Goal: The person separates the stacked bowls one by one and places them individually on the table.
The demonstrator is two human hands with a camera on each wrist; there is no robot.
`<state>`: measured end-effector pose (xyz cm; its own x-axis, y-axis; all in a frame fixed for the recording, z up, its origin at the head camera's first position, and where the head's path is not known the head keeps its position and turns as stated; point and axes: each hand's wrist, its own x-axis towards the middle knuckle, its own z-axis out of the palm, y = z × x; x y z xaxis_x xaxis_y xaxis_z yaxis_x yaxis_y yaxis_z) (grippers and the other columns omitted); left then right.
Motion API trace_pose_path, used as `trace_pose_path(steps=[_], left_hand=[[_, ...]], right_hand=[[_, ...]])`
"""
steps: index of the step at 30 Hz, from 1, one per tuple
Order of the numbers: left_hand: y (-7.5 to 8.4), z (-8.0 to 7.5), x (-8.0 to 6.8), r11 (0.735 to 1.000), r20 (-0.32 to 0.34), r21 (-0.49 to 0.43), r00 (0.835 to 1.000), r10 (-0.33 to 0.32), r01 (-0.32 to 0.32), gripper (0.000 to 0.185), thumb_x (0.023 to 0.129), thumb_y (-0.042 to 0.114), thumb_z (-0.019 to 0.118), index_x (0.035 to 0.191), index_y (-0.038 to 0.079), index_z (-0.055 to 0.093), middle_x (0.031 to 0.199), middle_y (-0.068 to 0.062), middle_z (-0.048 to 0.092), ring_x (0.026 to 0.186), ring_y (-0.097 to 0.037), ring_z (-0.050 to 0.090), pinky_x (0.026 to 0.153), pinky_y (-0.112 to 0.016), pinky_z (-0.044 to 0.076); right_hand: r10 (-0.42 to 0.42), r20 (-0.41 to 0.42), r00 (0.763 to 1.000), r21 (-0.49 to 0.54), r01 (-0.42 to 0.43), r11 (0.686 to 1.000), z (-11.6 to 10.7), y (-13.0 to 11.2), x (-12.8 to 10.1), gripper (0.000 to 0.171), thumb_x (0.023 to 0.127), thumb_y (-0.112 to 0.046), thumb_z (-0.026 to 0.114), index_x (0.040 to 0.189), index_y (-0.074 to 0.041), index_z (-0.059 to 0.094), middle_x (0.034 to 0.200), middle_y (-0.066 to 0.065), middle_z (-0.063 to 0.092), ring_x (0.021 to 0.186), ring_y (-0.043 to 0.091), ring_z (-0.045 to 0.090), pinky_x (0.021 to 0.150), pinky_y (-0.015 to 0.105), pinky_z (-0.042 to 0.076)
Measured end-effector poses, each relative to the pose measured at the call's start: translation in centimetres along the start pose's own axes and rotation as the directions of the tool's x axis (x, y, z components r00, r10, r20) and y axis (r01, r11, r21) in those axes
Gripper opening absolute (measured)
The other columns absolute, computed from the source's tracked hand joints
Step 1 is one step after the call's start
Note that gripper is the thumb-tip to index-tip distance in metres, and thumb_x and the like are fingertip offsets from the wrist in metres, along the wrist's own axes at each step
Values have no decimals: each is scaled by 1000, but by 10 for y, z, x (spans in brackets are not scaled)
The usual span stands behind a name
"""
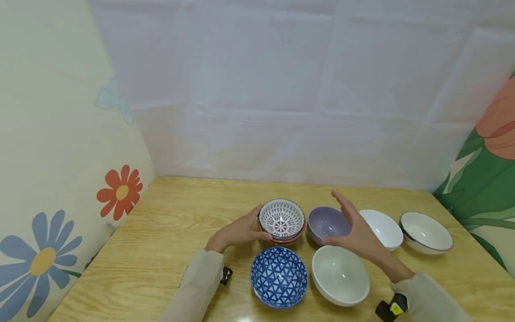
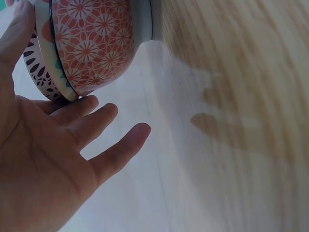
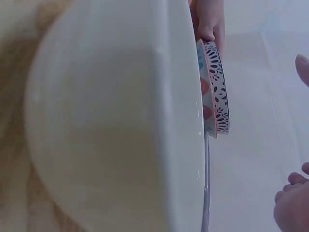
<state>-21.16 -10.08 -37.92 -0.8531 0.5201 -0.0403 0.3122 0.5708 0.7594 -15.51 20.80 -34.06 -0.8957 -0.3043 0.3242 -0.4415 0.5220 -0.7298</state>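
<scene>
stack: your bowl stack (image 1: 281,221), three nested, sits on the worktop (image 1: 169,232) just left of the purple bowl (image 1: 327,222).
left hand (image 1: 241,232): fingers straight, touching the stack's side.
right hand (image 1: 356,230): released, hovering over the purple bowl.
handling: likely ceramic, stiff, slippery, breakable; cup both sides low.

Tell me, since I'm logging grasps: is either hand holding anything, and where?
The left hand touches the stacked patterned ceramic bowls at their left rim; the right hand holds nothing.
</scene>
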Motion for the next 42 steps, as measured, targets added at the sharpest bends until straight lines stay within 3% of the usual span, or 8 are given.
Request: trace_pose_path(steps=[1, 4, 15, 25, 33, 42], left_hand=[[0, 0, 0, 1000, 1, 0, 1000, 0, 0, 94, 82, 44, 72, 153, 14, 17, 156, -9, 26, 144, -32, 25, 114, -53, 25], [0, 1, 0, 1000, 4, 5, 1000, -8, 8, 94, 82, 44, 72, 153, 15, 17, 157, -9, 26, 144, -32, 25, 115, -53, 25], [1, -1, 0, 1000, -6, -7, 1000, -6, 6, 95, 82, 42, 72, 153, 12, 17, 155, -12, 28, 143, -33, 27, 114, -53, 26], [2, -5, -1, 1000, -14, 7, 1000, 5, -5, 95, 82, 43, 72, 153, 11, 16, 155, -12, 29, 142, -33, 28, 114, -53, 27], [0, -2, 1, 999, 10, 1, 999, 36, -36, 94, 82, 45, 71, 153, 14, 17, 155, -10, 30, 142, -32, 29, 114, -52, 27], [2, -1, -1, 999, 20, -7, 999, 34, -33, 93, 83, 45, 71, 152, 14, 17, 155, -9, 30, 142, -30, 30, 113, -52, 28]], right_hand=[[7, 7, 1000, -1, -7, 1000, 1, 0, 3, 106, 69, -15, 85, 152, -9, 19, 156, 21, 20, 140, 48, 21, 112, 55, 23], [18, 15, 1000, 0, -18, 1000, 3, 2, 12, 105, 70, -18, 85, 152, -9, 19, 156, 21, 20, 140, 48, 20, 112, 61, 22], [66, 86, 994, -12, -66, 998, 10, 1, 38, 108, 71, -28, 85, 153, -12, 16, 158, 16, 16, 143, 43, 18, 114, 58, 21], [-39, 115, 993, -35, 43, 998, 16, 0, 59, 108, 69, -25, 86, 152, -9, 18, 158, 18, 18, 143, 42, 18, 113, 59, 22], [99, 229, 968, -48, -90, 995, 40, 5, 58, 116, 69, -36, 85, 154, -11, 10, 158, 21, 13, 137, 52, 23, 107, 63, 29], [35, 268, 963, 28, -44, 999, 59, 17, 59, 127, 61, -34, 90, 153, -5, 8, 156, 26, 13, 140, 47, 22, 110, 62, 25]])
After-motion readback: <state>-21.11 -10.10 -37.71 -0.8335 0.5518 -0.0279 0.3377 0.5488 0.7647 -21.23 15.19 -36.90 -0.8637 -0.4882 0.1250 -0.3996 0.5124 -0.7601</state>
